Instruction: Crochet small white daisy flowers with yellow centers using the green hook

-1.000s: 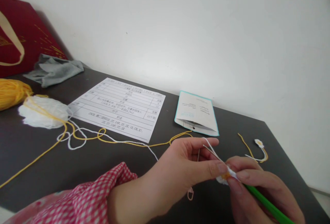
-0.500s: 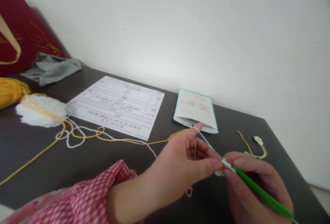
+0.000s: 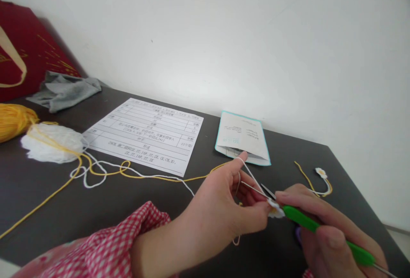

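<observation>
My left hand (image 3: 224,203) pinches a small white and yellow crochet flower (image 3: 276,210) between thumb and fingers. White yarn (image 3: 251,173) runs from its raised index finger down to the flower. My right hand (image 3: 339,231) grips a green-handled crochet hook (image 3: 320,229), the front of the handle close against the flower. Where the hook's tip sits among the stitches I cannot make out. A pinkish loop (image 3: 236,240) hangs below my left hand.
White yarn ball (image 3: 53,143) and yellow yarn (image 3: 16,121) lie left, strands trailing to my left hand. Behind are a printed sheet (image 3: 144,135), a pouch (image 3: 242,135), grey cloth (image 3: 67,92) and a red bag (image 3: 32,47). A finished flower (image 3: 320,172) lies right. A pointed metal tip (image 3: 268,191) shows behind the hands.
My right hand has drawn back slightly to the right and lower with the hook, its thumb now further along the handle. The flower shows more, and the metal tip and a purple part have come into view.
</observation>
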Demonstrator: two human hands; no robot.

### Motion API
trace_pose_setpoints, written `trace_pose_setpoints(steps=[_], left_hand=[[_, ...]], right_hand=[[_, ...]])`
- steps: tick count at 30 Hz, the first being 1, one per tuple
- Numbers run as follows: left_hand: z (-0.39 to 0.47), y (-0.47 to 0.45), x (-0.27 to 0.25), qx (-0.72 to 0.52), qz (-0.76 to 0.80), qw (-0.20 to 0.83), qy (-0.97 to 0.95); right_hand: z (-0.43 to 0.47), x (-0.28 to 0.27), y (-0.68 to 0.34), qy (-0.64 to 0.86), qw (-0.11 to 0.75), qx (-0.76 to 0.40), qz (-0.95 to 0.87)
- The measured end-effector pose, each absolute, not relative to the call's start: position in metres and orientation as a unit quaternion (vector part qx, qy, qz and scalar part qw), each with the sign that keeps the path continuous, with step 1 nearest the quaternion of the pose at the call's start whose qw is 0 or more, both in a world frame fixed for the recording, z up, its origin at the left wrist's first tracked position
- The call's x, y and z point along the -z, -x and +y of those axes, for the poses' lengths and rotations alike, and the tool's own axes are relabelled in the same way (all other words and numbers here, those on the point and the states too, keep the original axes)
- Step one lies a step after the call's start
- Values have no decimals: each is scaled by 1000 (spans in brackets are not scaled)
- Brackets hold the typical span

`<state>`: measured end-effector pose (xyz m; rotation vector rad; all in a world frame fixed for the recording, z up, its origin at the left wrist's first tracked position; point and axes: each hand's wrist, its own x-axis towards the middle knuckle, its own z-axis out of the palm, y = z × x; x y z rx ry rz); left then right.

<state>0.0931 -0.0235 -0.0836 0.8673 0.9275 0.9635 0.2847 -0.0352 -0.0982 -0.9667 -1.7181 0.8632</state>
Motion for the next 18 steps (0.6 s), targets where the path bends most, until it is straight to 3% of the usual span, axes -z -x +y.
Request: trace_pose_setpoints(steps=[2, 5, 12, 18], left_hand=[[-24, -93, 84, -434, 430, 677, -410], [-23, -93, 88, -451, 435, 662, -411], [-21, -96, 97, -491, 417, 654, -397], [-22, -96, 100, -485, 423, 645, -412]], right_hand=[[-33, 92, -291, 389, 419, -321, -755], [-31, 86, -295, 406, 406, -270, -773], [-24, 82, -285, 423, 433, -498, -621], [-25, 85, -278, 414, 468, -492, -606]])
